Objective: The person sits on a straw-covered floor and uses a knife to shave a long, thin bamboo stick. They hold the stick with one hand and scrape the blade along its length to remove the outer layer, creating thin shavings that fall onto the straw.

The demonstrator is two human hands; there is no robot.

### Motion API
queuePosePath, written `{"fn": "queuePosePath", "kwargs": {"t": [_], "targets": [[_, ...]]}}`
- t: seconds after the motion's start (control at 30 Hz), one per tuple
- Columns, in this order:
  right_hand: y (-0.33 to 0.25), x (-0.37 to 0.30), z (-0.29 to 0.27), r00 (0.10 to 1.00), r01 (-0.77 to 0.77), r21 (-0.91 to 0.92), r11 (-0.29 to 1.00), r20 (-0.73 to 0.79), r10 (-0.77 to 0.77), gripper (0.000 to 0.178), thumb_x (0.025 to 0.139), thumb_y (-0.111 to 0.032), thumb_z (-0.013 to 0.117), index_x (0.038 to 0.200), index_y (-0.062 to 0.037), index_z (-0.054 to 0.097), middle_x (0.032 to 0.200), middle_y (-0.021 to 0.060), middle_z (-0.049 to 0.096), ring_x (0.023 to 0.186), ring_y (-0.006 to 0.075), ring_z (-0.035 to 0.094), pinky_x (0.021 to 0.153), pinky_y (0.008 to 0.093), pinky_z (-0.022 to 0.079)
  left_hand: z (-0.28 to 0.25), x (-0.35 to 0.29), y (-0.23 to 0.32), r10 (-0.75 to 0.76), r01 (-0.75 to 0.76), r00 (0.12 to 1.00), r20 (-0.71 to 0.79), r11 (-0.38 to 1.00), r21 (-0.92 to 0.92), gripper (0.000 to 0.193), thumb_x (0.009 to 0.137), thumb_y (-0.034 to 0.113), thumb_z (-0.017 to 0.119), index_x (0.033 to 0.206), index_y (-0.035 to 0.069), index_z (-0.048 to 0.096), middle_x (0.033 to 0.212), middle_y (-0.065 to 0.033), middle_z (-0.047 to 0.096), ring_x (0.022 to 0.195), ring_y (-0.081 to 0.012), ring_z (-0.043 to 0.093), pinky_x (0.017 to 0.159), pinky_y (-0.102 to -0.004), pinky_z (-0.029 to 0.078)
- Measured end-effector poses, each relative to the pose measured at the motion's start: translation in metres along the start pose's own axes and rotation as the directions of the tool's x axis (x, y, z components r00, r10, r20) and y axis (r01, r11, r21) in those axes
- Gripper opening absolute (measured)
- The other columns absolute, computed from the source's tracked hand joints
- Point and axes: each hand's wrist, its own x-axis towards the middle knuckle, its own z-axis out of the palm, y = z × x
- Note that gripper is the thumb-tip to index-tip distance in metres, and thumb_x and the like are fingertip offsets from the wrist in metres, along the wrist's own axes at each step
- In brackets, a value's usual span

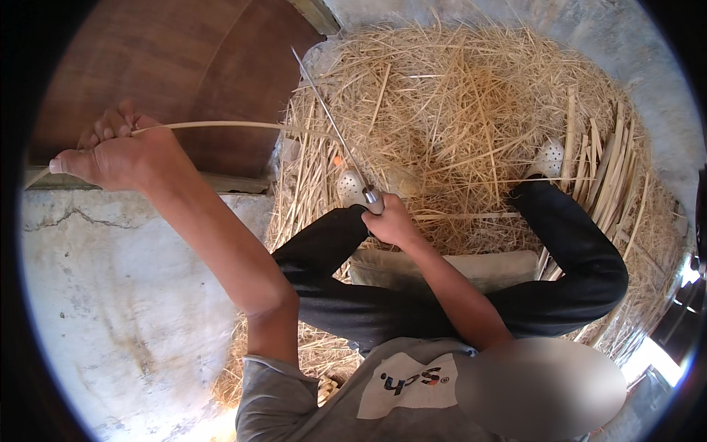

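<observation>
Stretched out to the far left, my left hand (118, 153) has its fingers closed around a long, thin pale strip (221, 124), likely split bamboo or cane. The strip's tail sticks out past the hand at the left, and its other end bows over to a knife blade. My right hand (392, 221), low between my knees, grips the handle of this knife (328, 112). Its long narrow blade points up and away to the left, with a metal collar at the handle. Strip and blade meet above my left shoe; whether the edge cuts into the strip cannot be made out.
Shavings (471, 103) heap over the floor ahead and around my shoes (549, 158). Bundled split strips (607, 173) lean at the right. A brown wooden panel (213, 66) and a cracked plaster wall (140, 272) stand at the left. A pale block (479, 271) lies between my legs.
</observation>
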Motion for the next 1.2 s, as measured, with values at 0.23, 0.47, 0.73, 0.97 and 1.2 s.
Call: {"fn": "queuePosePath", "kwargs": {"t": [0.23,0.47,0.73,0.97,1.2], "targets": [[0.261,0.04,-0.052,0.988,0.022,-0.763,0.646,0.114,0.102,0.039,0.077,-0.022,0.066,0.106,0.0035,0.061,0.088,0.02,0.065,0.079,0.0324,0.064,0.069,0.0439,0.048,-0.013,0.019,-0.01,-0.033,0.04,0.989,-0.141,0.998,0.043,0.055,0.094,0.059,0.044,0.067,0.015,0.027,0.056,0.0007,0.021,0.052,-0.0155,0.02,0.049,-0.0297,0.028],[0.261,0.042,-0.055,0.866,-0.499,-0.252,0.829,-0.174,0.468,0.033,0.079,-0.017,0.063,0.102,0.0067,0.058,0.085,0.0224,0.061,0.078,0.0318,0.063,0.065,0.0456,0.047,-0.027,0.034,-0.017,-0.043,0.051,0.995,-0.086,0.994,0.093,0.049,0.095,0.057,0.044,0.075,0.013,0.034,0.06,0.0011,0.027,0.053,-0.0136,0.025,0.052,-0.0282,0.03],[0.254,0.042,-0.049,0.917,-0.395,-0.403,0.826,-0.237,0.323,0.029,0.077,-0.013,0.062,0.096,0.0084,0.057,0.075,0.0204,0.061,0.06,0.0277,0.061,0.052,0.0427,0.045,-0.071,-0.024,-0.043,-0.312,0.308,0.95,-0.027,0.914,0.266,0.056,0.093,0.065,0.035,0.07,0.015,0.035,0.058,0.0009,0.031,0.051,-0.0101,0.026,0.048,-0.0266,0.025],[0.034,-0.025,-0.024,0.923,-0.342,-0.096,0.935,0.152,0.353,0.025,0.07,-0.016,0.064,0.08,0.0063,0.059,0.071,0.0218,0.063,0.067,0.0346,0.065,0.06,0.0438,0.049,-0.109,-0.082,-0.03,-0.373,0.379,0.921,-0.117,0.925,0.031,0.06,0.091,0.066,0.042,0.06,0.017,0.027,0.053,0.0039,0.022,0.046,-0.009,0.016,0.045,-0.0256,0.017],[-0.059,-0.075,0.041,0.964,0.186,0.015,0.982,0.19,-0.186,0.021,0.074,-0.015,0.062,0.09,-0.0015,0.058,0.08,0.0248,0.062,0.084,0.0452,0.059,0.071,0.0459,0.048,-0.1,-0.103,-0.009,-0.417,0.407,0.907,-0.066,0.905,-0.12,0.06,0.09,0.065,0.047,0.057,0.017,0.029,0.051,0.0047,0.021,0.046,-0.0086,0.016,0.045,-0.0258,0.015]]}}
